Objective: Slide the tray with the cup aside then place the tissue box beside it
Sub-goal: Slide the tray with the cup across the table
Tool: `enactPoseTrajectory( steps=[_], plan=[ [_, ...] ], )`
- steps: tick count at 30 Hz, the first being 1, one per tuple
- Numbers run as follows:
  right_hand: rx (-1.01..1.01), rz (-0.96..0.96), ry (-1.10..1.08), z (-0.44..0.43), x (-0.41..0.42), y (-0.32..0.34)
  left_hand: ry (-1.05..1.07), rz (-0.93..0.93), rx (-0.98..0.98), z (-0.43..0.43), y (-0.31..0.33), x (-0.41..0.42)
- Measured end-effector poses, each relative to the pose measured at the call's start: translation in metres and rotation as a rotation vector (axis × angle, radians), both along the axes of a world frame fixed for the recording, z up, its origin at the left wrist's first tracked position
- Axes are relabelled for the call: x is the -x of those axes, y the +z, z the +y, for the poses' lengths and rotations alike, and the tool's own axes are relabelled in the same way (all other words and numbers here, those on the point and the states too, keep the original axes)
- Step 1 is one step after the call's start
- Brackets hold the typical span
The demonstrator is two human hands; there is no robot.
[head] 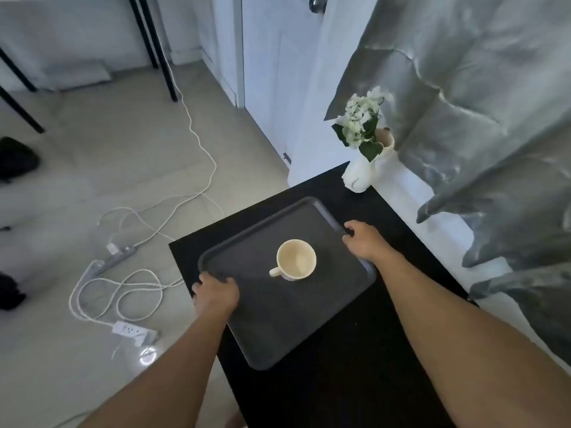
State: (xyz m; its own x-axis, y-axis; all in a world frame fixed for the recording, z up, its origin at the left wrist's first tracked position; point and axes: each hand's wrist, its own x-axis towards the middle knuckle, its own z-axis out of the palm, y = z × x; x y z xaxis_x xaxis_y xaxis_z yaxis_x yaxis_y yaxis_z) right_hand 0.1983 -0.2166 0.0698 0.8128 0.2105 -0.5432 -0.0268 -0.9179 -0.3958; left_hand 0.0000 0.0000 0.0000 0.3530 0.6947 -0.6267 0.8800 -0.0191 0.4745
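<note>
- The tray is a dark grey, matte rectangle with rounded corners and a low raised rim; it lies flat on the table, turned at an angle to the table's edges, its left corner just over the table's left edge.
- The table has a smooth black top, narrow and straight-edged.
- The cup is a cream, glossy, round mug standing upright near the middle of the tray, empty, its handle pointing toward the table's left edge.
- The left hand is clamped on the tray's rim at its left corner, thumb on top, fingers curled under the edge.
- The right hand is closed on the tray's rim on the side nearer the table's right edge, fingers wrapped over the lip.
- A white, smooth vase with white flowers and green leaves stands at the table's far right corner, apart from the tray.
- A grey, crumpled, sheeny blanket hangs beyond the table's right edge.
- White cables and power strips lie on the pale tiled floor to the left.
- The tissue box is not in view.
</note>
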Motion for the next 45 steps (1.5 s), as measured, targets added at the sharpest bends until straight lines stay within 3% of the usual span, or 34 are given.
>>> enactPoseTrajectory(
  steps=[5, 17, 31, 45],
  plan=[
    [0.069, 0.006, 0.037, 0.001, -0.023, -0.023, 0.2, 0.05, 0.005, -0.01, -0.018, 0.004],
    [0.072, 0.006, 0.011, 0.008, -0.048, -0.073, 0.091, 0.135, -0.095, -0.016, -0.033, 0.025],
    [0.17, -0.149, -0.027, 0.009, -0.051, -0.094, 0.162, 0.057, -0.093, -0.022, -0.039, 0.029],
    [0.152, -0.094, -0.137, -0.025, -0.037, -0.086, 0.125, 0.012, -0.124, -0.023, -0.035, 0.028]
  ],
)
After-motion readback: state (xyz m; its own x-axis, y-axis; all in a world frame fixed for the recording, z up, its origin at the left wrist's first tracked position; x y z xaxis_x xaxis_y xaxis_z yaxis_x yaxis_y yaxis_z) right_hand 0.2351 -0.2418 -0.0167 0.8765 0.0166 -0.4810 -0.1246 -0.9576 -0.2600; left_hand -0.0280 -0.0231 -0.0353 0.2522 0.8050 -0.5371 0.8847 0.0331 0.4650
